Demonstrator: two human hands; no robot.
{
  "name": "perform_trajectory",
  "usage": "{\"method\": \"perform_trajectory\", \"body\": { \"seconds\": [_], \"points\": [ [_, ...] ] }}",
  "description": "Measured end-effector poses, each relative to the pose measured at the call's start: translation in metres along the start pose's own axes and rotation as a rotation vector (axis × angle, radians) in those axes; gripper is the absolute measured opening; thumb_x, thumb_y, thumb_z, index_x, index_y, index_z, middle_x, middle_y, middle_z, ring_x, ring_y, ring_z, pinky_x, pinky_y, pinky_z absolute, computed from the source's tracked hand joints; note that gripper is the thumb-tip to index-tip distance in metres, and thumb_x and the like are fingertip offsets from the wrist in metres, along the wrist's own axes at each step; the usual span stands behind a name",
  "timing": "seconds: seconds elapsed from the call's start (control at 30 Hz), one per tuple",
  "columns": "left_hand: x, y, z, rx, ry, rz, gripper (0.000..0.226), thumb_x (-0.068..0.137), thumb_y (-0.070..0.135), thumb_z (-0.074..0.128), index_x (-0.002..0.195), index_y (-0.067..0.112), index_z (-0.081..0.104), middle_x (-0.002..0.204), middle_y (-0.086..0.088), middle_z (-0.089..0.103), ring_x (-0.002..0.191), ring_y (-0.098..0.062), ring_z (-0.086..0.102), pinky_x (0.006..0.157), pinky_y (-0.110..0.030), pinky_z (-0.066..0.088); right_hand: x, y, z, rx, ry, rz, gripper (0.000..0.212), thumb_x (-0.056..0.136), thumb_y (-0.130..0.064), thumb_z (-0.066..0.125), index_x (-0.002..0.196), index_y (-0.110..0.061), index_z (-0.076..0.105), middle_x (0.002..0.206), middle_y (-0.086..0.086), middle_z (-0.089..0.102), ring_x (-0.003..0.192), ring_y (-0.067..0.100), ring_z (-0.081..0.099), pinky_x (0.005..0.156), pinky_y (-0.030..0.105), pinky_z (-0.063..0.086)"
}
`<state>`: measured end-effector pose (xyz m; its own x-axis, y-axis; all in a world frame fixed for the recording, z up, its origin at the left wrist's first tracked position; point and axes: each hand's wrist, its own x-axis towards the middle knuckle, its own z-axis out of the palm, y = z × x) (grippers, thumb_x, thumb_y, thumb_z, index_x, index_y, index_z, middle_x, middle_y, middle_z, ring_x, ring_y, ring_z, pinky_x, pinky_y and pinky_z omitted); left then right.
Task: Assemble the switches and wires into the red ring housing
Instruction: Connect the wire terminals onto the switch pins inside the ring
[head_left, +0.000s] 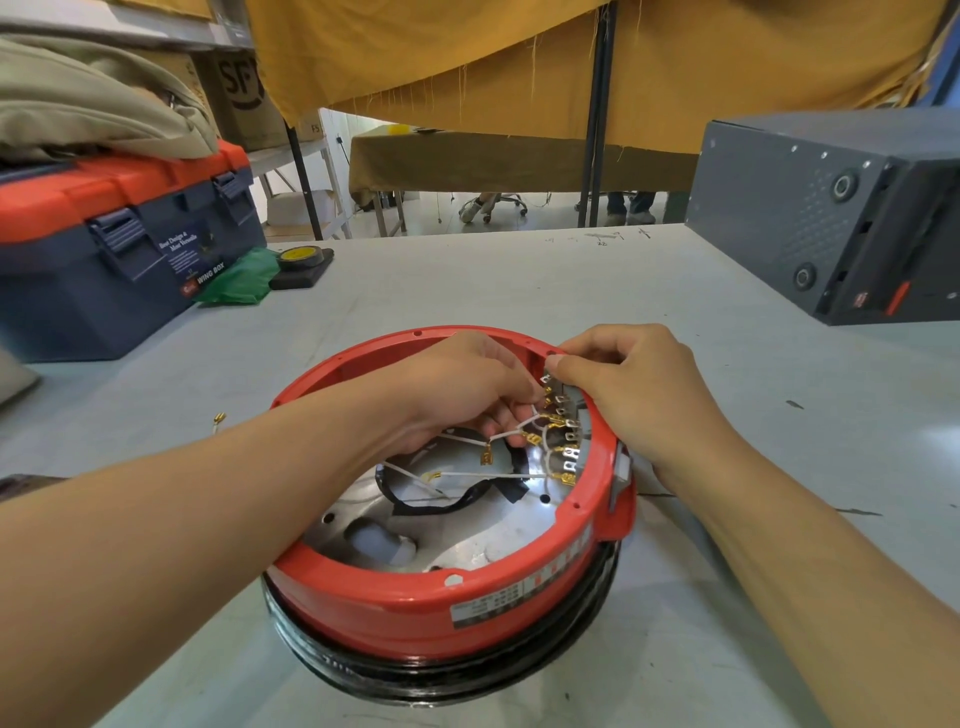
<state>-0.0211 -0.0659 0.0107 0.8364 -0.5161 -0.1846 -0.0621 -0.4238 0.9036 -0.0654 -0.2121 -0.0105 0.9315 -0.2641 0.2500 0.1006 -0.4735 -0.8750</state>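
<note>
Left hand (462, 395) inside red ring housing (415, 608), fingers curled, pinching white wires (511, 434). Right hand (639, 384) curled, pinching at switch terminals (563, 436) beside it.

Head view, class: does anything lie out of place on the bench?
Yes. One loose wire with a brass terminal lies on the table, left of the red ring housing, apart from the wires inside it.

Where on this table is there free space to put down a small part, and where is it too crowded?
Bare table lies between the red ring housing and the far edge, and right of the housing, before the grey box. The left side is crowded: the toolbox, green bag and tape roll. Inside the housing, both hands and the white wires fill the right wall.
</note>
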Motion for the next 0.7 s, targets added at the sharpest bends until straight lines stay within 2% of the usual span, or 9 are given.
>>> {"method": "perform_trajectory", "body": {
  "seconds": [0.33,0.5,0.7],
  "points": [
    [-0.001,0.000,-0.005,0.052,-0.009,0.022,0.013,0.088,0.004,0.059,0.076,0.001,0.062,0.056,-0.003,0.063,0.048,-0.014,0.063,0.040,-0.016,0.042,0.001,0.000,-0.003,-0.012,-0.082,0.017,0.012,0.085,-0.028,0.066,0.090,-0.019,0.071,0.081,-0.005,0.068,0.072,0.006,0.063,0.058,0.016,0.045],
    [-0.006,0.000,-0.011,0.097,0.003,0.051,0.013,0.086,0.011,0.066,0.076,0.006,0.060,0.072,-0.017,0.069,0.057,-0.020,0.067,0.045,-0.017,0.047,0.002,0.000,-0.005,-0.077,-0.082,-0.027,0.011,0.084,-0.028,0.065,0.090,-0.021,0.072,0.080,-0.008,0.068,0.074,0.003,0.062,0.059,0.013,0.045],
    [-0.013,0.002,-0.012,0.202,-0.050,0.140,0.007,0.081,0.014,0.070,0.080,0.008,0.069,0.066,-0.003,0.068,0.062,-0.020,0.069,0.052,-0.018,0.049,0.002,-0.001,-0.006,-0.127,-0.101,-0.056,0.012,0.086,-0.028,0.063,0.092,-0.022,0.071,0.084,-0.008,0.068,0.076,0.003,0.062,0.062,0.012,0.045]
  ]
}}
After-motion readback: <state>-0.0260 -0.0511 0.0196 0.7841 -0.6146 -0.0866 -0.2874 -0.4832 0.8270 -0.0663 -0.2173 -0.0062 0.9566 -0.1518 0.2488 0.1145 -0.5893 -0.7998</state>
